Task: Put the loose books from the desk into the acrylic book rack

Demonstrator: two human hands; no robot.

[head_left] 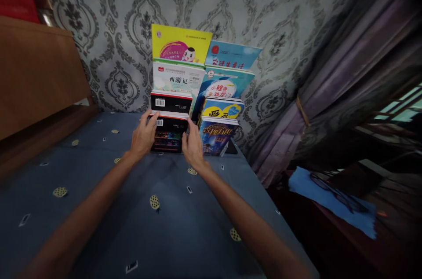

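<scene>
My left hand (144, 133) and my right hand (193, 141) grip a black book (167, 136) by its left and right sides. The book stands upright, its barcode side facing me. Right behind it is another black book (171, 102) with a barcode. Farther back rise a white book (178, 77) and a taller yellow book (182, 45). To the right, a dark blue book (216, 137) fronts a second row, with a yellow-and-blue book (222, 108), a teal book (227, 83) and a light blue book (234, 54) behind it.
The books stand on a blue patterned cloth (125, 213) against a wallpapered wall (125, 63). A brown wooden headboard (39, 76) is at left. Past the right edge hang purple curtains (283, 138); a blue cloth with glasses (343, 204) lies lower right.
</scene>
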